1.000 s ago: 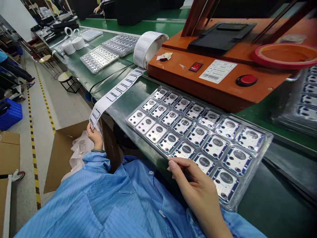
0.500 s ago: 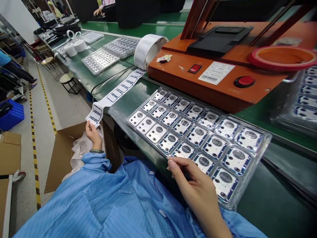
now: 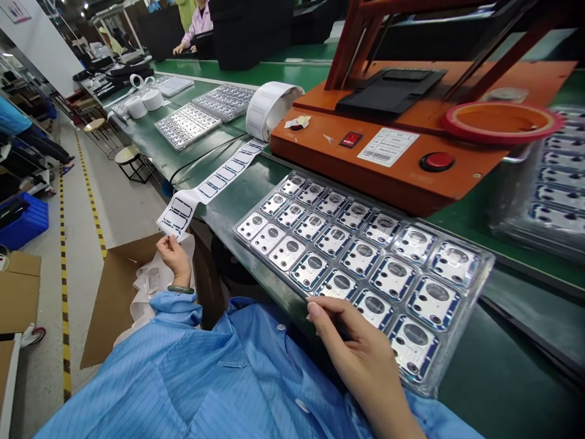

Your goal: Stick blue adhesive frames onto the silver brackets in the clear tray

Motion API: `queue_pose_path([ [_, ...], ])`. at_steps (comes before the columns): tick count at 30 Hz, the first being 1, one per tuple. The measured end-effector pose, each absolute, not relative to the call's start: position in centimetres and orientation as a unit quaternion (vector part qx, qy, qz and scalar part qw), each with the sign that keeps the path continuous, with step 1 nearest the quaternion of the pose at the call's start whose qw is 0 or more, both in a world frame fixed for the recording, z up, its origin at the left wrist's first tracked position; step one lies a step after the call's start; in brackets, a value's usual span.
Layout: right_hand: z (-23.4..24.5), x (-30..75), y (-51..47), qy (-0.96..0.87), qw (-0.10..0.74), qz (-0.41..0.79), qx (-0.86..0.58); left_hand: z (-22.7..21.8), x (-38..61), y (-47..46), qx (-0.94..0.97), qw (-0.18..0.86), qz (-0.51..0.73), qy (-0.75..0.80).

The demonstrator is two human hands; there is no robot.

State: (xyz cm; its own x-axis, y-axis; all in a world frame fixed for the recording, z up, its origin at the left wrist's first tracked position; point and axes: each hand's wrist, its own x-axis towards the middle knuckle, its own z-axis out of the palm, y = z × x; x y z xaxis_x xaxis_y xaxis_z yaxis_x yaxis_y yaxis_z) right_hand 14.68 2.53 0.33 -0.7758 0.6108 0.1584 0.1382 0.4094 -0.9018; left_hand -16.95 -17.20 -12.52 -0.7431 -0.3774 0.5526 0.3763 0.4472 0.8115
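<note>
A clear plastic tray (image 3: 475, 286) with several small silver parts framed in blue lies on the green bench in front of me. My right hand (image 3: 361, 360) rests at its near edge, fingers pinched on the tray's rim. My left hand (image 3: 173, 253) is off the bench's left edge and pinches the free end of a white sticker strip (image 3: 214, 183). The strip runs back up to a white roll (image 3: 269, 107) beside the orange machine. My blue sleeves fill the bottom of the view.
An orange press machine (image 3: 402, 152) with a red button (image 3: 436, 161) and a red tape ring (image 3: 500, 119) stands behind the tray. More filled trays (image 3: 187, 125) and tape rolls lie further left. An open cardboard box (image 3: 119, 292) sits on the floor. Another person works at the far end.
My left hand has drawn the end of the sticker strip slightly, and the end now curls. The right hand stays on the tray's near edge. The view has tilted a little.
</note>
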Motion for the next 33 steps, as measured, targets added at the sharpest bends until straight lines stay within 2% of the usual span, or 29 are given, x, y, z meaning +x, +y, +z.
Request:
queue_pose_path([
  [7, 0.0, 14.7, 2.6, -0.807, 0.244, 0.486, -0.232, -8.3, -13.4, -16.8, -0.196, 0.442, -0.434, -0.760],
  [11, -0.1, 14.8, 2.7, -0.809, 0.248, 0.480, -0.230, -4.5, -10.8, -15.8, -0.293, 0.522, -0.413, -0.687],
  [13, -0.2, 14.8, 2.7, -0.812, 0.250, 0.477, -0.226, -2.8, -10.1, -15.0, -0.325, 0.580, -0.423, -0.616],
  [15, -0.2, 14.9, 2.7, -0.813, 0.255, 0.476, -0.220, -1.7, -10.2, -14.3, -0.307, 0.583, -0.484, -0.576],
  [18, -0.2, 14.8, 2.6, -0.810, 0.269, 0.474, -0.215, -1.3, -11.2, -13.7, -0.173, 0.469, -0.657, -0.565],
  [21, -0.2, 14.6, 2.5, -0.808, 0.277, 0.473, -0.217, -1.2, -11.7, -13.2, -0.081, 0.354, -0.749, -0.554],
  [23, -0.1, 14.5, 2.4, -0.805, 0.274, 0.477, -0.221, -1.0, -11.2, -12.8, -0.091, 0.283, -0.775, -0.557],
  [27, -0.1, 14.4, 2.3, -0.792, 0.271, 0.496, -0.230, -0.4, -8.3, -11.4, -0.153, 0.072, -0.808, -0.565],
  [33, -0.4, 14.5, 2.2, -0.761, 0.286, 0.526, -0.250, -0.2, -3.4, -9.0, -0.259, -0.171, -0.748, -0.586],
])
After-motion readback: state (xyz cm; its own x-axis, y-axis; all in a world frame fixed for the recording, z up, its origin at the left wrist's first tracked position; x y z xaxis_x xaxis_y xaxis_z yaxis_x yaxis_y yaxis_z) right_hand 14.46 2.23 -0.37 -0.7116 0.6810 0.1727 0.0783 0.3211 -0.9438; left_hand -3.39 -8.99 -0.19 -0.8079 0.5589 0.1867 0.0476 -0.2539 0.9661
